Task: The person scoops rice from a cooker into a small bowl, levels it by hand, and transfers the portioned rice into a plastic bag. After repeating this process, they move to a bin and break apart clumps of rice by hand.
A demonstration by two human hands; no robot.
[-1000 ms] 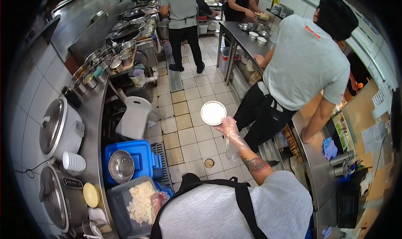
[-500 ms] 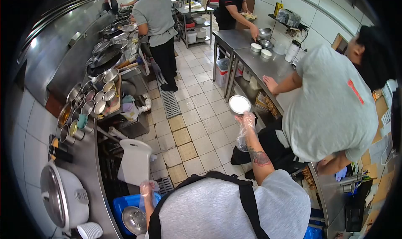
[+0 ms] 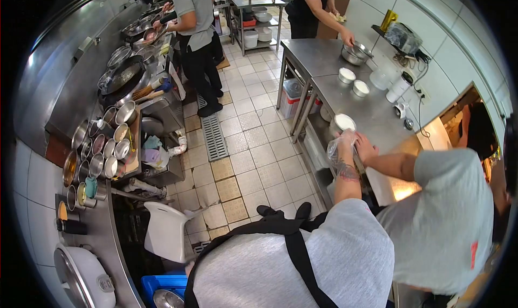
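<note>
My right hand (image 3: 345, 141), in a clear plastic glove, grips a small round bowl (image 3: 343, 122) filled level with something white, perhaps rice. The bowl is at the front edge of the steel counter (image 3: 326, 86) on the right. Right beside my gloved fingers, a co-worker's hand (image 3: 367, 150) reaches to the same edge. Farther back on the counter stand two similar bowls of white food, a nearer bowl (image 3: 361, 88) and a farther bowl (image 3: 347, 75). Of my left hand (image 3: 189, 268) only a sliver shows past my body, above a blue bin (image 3: 156, 281); its fingers are hidden.
A co-worker in grey (image 3: 437, 221) stands close on my right. Across the counter, another person's hand (image 3: 348, 37) is at a metal bowl (image 3: 357, 54). To the left are a white chair (image 3: 164, 229), a rice cooker (image 3: 89, 278) and many metal pots. Tiled floor (image 3: 253, 162) runs between.
My right hand has carried the bowl from over the floor to the right-hand counter's edge. The co-worker on the right has shifted. My left hand has mostly dropped out of sight.
</note>
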